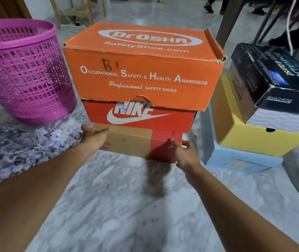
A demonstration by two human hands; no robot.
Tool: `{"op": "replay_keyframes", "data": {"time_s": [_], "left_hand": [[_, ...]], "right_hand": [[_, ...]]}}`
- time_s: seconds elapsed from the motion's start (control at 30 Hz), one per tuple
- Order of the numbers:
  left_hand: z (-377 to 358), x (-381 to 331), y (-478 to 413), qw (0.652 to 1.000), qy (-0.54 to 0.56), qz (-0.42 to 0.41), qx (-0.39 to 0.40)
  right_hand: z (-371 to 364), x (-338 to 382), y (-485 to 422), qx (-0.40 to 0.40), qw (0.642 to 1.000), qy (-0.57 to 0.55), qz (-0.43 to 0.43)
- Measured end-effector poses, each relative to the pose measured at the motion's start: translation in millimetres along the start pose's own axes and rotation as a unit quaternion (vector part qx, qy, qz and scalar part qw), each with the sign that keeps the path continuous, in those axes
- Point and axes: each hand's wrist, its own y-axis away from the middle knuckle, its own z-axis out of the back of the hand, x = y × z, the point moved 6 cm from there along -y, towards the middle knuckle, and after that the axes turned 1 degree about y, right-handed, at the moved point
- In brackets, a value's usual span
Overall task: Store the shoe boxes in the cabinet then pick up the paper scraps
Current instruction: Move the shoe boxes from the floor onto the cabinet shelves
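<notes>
At frame centre, the bottom box (136, 142) of the three-box stack (141, 70) is gripped at both ends by curled fingers of the left hand (95, 137) and right hand (183, 153); a stiff, top-heavy load is expected.

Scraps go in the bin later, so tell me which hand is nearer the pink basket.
Left. The left hand grips the bottom box at its left end, right of the pink basket; the right hand grips its far end.

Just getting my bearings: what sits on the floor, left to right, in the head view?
Pink basket → stack of orange box, Nike box, brown-and-red box → stack of black box, yellow box, light-blue box.
</notes>
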Motion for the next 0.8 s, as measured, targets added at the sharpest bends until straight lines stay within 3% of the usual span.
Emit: {"op": "replay_keyframes", "data": {"time_s": [0.27,0.47,0.8], "left_hand": [[16.8,42.4,42.6,0.998,0.052,0.007,0.015],[38.4,82.0,82.8,0.998,0.033,-0.006,0.043],[92.4,142.7,182.4,0.997,-0.013,-0.013,0.073]], "right_hand": [[25.1,-31.4,42.2,-0.080,0.996,0.035,0.004],[37.1,-59.4,104.3,-0.125,0.990,0.064,-0.004],[45.0,-107.1,216.5,-0.121,0.992,0.017,-0.021]]}}
